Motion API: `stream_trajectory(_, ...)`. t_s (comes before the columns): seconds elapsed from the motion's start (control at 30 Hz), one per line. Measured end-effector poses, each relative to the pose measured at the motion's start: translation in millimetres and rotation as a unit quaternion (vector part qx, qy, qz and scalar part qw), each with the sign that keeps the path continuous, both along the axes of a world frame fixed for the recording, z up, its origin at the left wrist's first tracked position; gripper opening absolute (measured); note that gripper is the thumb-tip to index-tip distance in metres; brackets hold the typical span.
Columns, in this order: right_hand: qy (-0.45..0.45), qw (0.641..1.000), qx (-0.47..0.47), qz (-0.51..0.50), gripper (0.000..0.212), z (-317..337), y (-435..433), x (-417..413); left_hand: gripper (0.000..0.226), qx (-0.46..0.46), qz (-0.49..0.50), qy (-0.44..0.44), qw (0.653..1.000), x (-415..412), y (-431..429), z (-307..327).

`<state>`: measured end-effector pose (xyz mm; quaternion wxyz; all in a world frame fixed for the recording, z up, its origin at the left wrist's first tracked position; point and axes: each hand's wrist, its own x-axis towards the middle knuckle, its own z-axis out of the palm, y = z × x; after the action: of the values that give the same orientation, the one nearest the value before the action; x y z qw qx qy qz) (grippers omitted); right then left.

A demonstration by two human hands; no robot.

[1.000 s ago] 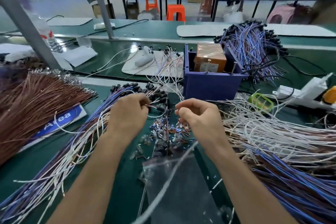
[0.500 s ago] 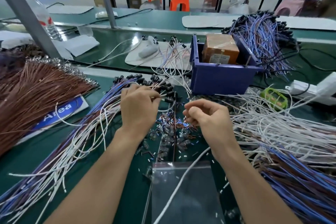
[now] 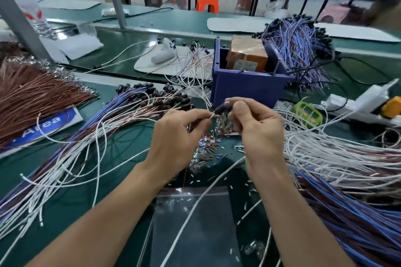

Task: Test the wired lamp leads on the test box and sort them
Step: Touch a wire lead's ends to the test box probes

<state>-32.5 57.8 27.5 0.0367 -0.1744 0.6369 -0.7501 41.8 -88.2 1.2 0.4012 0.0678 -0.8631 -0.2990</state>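
Seen from the head camera, both hands are up over the middle of the green desk [image 3: 71, 230], just in front of the blue box [image 3: 249, 91]. The right hand [image 3: 260, 134] has its grip closed on the black end of one lamp lead [image 3: 221, 108], pinched between thumb and finger. The left hand [image 3: 173, 138] has its grip pinched on the thin wire right beside that black end. The two hands are very near each other.

A brown block [image 3: 247, 54] sits inside the blue box. A big fan of leads [image 3: 121, 115] with black ends lies on the desk to the left. A pile of white and blue leads [image 3: 347, 158] lies to the right. Tiny cut bits [image 3: 208, 147] are scattered under the hands. A clear bag [image 3: 195, 223] lies between the arms, nearer the person. Brown wires [image 3: 32, 97] lie far to the left.
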Motion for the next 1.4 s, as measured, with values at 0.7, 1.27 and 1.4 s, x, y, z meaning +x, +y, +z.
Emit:
stream_trajectory(0.7,-0.264,0.920,-0.288,-0.027,0.019,19.5,32.4,-19.0,0.011,0.061,-0.091,-0.120,0.987,-4.6,-2.2,1.0)
stream_trajectory(1.27,-0.018,0.958,0.235,0.161,0.013,11.2,29.8,-9.7,0.004,-0.002,-0.063,-0.062,0.996,7.7,-4.7,19.5)
stream_trajectory(1.4,-0.018,0.933,0.315,0.173,0.016,2.4,19.3,-7.9,0.009,0.068,-0.032,-0.069,0.995,7.2,-1.8,16.8)
